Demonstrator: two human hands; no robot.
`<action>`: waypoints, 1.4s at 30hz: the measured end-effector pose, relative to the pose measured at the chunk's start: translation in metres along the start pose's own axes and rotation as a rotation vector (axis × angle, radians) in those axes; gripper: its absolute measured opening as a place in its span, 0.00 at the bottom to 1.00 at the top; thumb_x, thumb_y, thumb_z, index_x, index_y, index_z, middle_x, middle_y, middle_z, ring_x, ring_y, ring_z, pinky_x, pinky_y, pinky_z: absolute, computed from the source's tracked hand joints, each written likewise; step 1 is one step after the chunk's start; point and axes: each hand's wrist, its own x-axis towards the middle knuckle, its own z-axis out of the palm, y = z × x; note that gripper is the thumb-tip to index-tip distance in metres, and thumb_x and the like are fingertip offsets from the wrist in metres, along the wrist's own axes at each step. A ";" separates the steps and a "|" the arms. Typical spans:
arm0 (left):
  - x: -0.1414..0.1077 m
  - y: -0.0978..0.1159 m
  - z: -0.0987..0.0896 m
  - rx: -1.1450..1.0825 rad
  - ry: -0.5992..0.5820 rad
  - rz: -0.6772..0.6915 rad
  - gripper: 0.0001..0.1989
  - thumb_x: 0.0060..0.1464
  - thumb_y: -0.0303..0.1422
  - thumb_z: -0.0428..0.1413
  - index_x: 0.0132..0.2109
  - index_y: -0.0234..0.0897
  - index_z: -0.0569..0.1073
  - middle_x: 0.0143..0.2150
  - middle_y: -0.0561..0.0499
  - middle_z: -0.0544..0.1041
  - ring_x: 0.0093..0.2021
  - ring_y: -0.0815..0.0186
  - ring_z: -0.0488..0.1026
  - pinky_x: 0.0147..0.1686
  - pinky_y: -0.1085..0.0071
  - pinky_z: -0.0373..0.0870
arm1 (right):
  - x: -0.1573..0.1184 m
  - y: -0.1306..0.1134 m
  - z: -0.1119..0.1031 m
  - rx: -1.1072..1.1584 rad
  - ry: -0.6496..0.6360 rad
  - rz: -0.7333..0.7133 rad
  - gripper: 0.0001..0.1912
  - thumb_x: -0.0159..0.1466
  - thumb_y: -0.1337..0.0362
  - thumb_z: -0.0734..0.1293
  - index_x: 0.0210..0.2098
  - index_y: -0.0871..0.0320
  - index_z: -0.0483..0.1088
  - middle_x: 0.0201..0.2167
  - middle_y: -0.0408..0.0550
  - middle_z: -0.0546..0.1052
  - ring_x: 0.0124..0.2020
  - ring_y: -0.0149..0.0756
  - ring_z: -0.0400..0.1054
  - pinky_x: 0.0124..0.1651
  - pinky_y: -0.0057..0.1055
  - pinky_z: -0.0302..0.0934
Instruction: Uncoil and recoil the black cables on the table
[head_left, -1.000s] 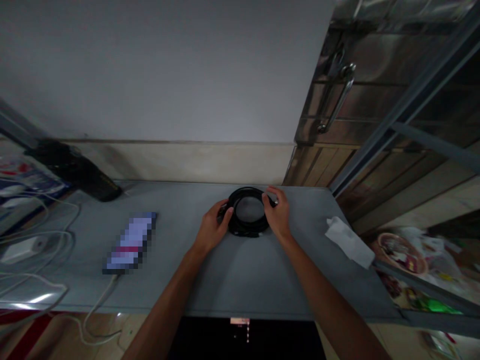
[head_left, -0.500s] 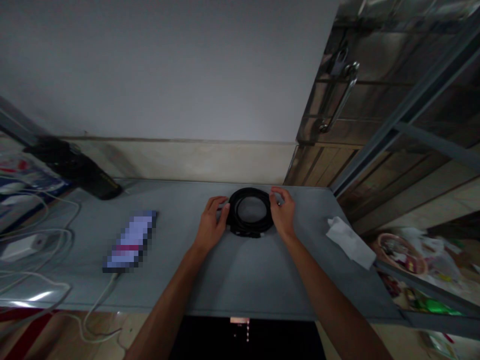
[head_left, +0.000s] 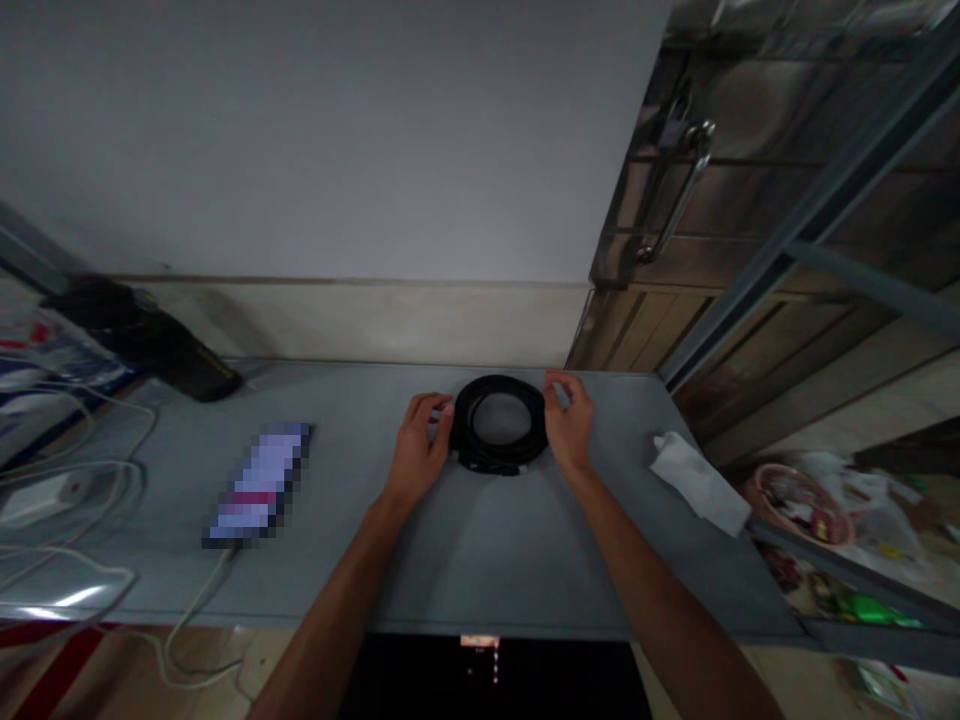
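Note:
A coiled black cable (head_left: 466, 447) lies flat on the grey tabletop in a round ring, with its connector ends bundled along the near side. My left hand (head_left: 421, 445) rests by the coil's left edge, thumb and fingers apart. On the opposite side, my right hand (head_left: 568, 420) is curved beside the right edge, its fingers spread from the thumb. Both hands are right up against the ring or nearly so; I cannot tell whether they touch it. Neither one grips the cable.
At left are a phone (head_left: 259, 485) with a white cord, a black bottle (head_left: 150, 340), a white adapter (head_left: 45, 497) and tangled white cords. Crumpled white paper (head_left: 699, 483) lies at right. Beyond the metal frame stands a pink basket (head_left: 802, 505). A wall rises behind the table (head_left: 510, 580).
Both hands have eased slightly outward from the coil, the left to the left and the right to the right. The cable ring stays in practically the same spot.

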 end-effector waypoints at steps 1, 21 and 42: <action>0.000 0.000 0.000 0.000 0.001 0.000 0.14 0.79 0.42 0.53 0.58 0.41 0.78 0.57 0.41 0.79 0.54 0.55 0.81 0.54 0.54 0.83 | 0.000 0.000 0.000 -0.003 0.000 0.000 0.10 0.72 0.56 0.68 0.45 0.53 0.79 0.47 0.51 0.84 0.53 0.47 0.78 0.64 0.47 0.69; 0.000 0.003 -0.002 0.020 0.015 -0.017 0.14 0.79 0.43 0.52 0.57 0.42 0.78 0.56 0.41 0.79 0.53 0.55 0.81 0.52 0.54 0.83 | 0.004 -0.004 -0.003 -0.009 0.030 0.005 0.10 0.72 0.55 0.68 0.44 0.53 0.79 0.46 0.51 0.84 0.51 0.46 0.78 0.62 0.46 0.69; 0.001 0.006 -0.003 0.015 0.004 -0.032 0.14 0.79 0.44 0.53 0.56 0.42 0.78 0.55 0.42 0.80 0.50 0.55 0.82 0.50 0.55 0.83 | 0.002 -0.006 -0.002 -0.004 0.016 0.020 0.11 0.72 0.54 0.69 0.44 0.53 0.79 0.45 0.50 0.84 0.50 0.46 0.78 0.61 0.47 0.69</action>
